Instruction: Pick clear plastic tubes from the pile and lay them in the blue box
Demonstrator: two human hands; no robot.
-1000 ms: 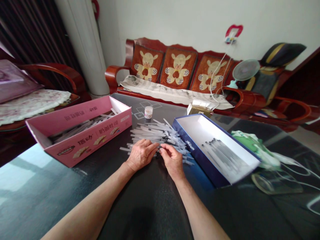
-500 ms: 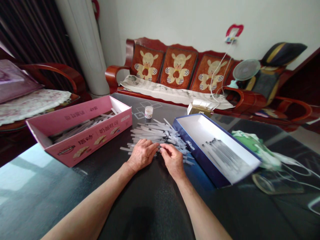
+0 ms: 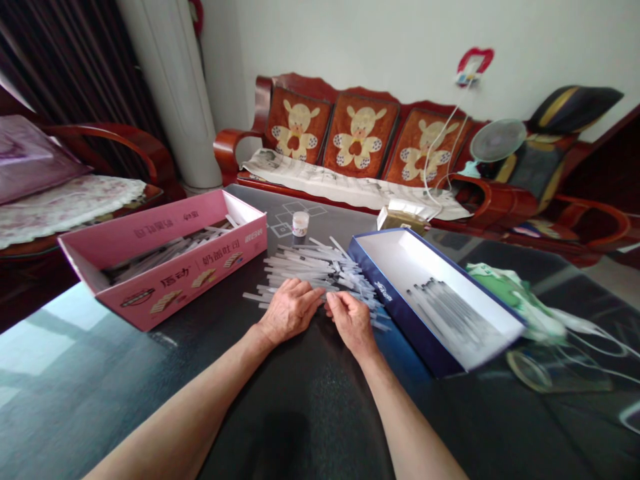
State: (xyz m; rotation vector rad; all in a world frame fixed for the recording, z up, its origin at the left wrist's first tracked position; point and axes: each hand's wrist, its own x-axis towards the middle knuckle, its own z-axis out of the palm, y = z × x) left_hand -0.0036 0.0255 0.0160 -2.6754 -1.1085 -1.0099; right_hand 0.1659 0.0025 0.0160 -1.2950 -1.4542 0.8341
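Note:
A loose pile of slim translucent plastic tubes (image 3: 310, 261), some with dark ends, lies on the dark table in front of me. My left hand (image 3: 293, 310) rests at the pile's near edge, fingers bent and pressed together. Close against its fingertips, my right hand (image 3: 350, 320) pinches thumb and forefinger together. Whatever is between the fingers is too small or hidden to make out. On the right, a blue box (image 3: 400, 308) with a white inside holds a row of dark-tipped tubes (image 3: 445, 307). To the left stands a pink box (image 3: 200, 277) with more tubes inside.
Behind the pile stands a small white jar (image 3: 301, 224). A gold tissue box (image 3: 403, 218) sits beyond the blue box. A green-and-white plastic bag (image 3: 520, 300) and white cables lie at the right. Across the table is a wooden sofa (image 3: 240, 143) with brown cushions.
Both hands have shifted very slightly right with their fingertips still together. The whole view has moved a little; the boxes and pile look the same.

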